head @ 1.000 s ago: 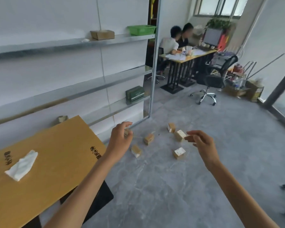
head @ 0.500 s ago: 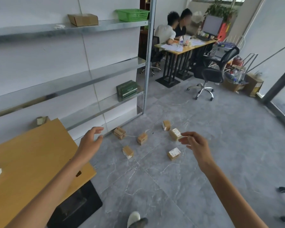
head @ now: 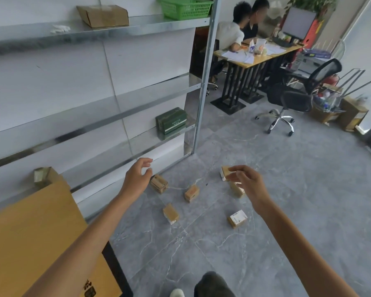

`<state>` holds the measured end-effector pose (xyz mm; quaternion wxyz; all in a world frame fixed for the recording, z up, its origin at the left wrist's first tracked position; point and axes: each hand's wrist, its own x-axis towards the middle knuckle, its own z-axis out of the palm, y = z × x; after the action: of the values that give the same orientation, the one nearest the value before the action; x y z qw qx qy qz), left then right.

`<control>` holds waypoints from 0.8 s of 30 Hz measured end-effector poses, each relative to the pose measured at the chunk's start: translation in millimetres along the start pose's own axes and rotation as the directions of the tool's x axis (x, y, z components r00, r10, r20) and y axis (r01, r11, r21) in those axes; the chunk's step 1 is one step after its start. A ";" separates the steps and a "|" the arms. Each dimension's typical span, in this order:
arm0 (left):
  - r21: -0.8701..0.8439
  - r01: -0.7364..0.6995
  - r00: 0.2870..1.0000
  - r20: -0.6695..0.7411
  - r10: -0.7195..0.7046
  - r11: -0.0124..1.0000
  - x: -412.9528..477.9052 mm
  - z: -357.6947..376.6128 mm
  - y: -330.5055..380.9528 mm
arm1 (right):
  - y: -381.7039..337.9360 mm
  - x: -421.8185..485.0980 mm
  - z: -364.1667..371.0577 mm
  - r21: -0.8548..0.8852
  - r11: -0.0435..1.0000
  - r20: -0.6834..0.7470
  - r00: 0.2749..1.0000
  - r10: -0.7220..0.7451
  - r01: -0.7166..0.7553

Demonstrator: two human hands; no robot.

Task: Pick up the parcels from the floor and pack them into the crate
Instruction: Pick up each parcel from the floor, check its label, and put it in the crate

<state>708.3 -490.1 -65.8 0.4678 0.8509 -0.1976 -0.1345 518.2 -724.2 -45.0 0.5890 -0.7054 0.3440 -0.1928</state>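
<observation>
Both hands are held out above the floor with nothing in them. The left hand [head: 137, 179] is seen with fingers loosely curled and thumb apart. The right hand [head: 247, 185] is likewise relaxed, its fingers half bent around nothing.

Six small brown cardboard parcels [head: 192, 192] are scattered on the grey marbled floor tiles [head: 298, 211] just ahead, near the foot of the galvanised metal shelving [head: 199, 86]. Two of them are partly hidden behind the right hand, and a white-labelled parcel [head: 237, 218] lies nearest on the right. No crate can be identified for certain. A green plastic mesh basket [head: 184, 7] on the far top shelf may be the one meant.

The step in hand is judged to be the approach to the first pick-up, none of the parcels having been lifted. For the next move the body would have to be lowered, since the floor appears to lie well below the hands. One hand would also need to be spread wide enough for a parcel's sides to be taken between thumb and fingers. The nearer parcels would be reached most easily.
</observation>
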 end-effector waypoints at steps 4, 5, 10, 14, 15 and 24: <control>-0.007 0.061 0.998 -0.028 -0.061 0.998 55.4 8.2 -4.6 | 4.9 69.0 19.0 0.003 1.000 0.060 0.998 0.025 -0.026; -0.018 0.082 0.996 -0.039 -0.083 0.996 69.3 11.4 -6.6 | 7.2 88.1 24.2 -0.011 0.999 0.074 0.997 0.038 -0.037; -0.029 0.195 0.978 -0.062 -0.197 0.980 151.4 37.0 -16.5 | 15.9 193.1 51.7 -0.088 0.994 0.147 0.986 0.075 -0.062; -0.029 0.317 0.946 -0.066 -0.318 0.948 219.0 61.5 -24.2 | 22.0 277.2 71.6 -0.145 0.986 0.244 0.963 0.116 -0.082; -0.028 0.345 0.936 -0.067 -0.346 0.938 233.1 68.1 -27.5 | 25.0 296.0 76.6 -0.154 0.983 0.254 0.958 0.135 -0.098; 0.008 0.576 0.817 -0.019 -0.576 0.817 314.7 113.5 -98.5 | 77.1 398.3 132.5 -0.301 0.917 0.318 0.879 0.356 -0.262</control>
<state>960.8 -672.1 -223.0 0.4013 0.8749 0.0716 -0.2616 862.5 -920.8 -203.0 0.5728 -0.7324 0.3583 0.0842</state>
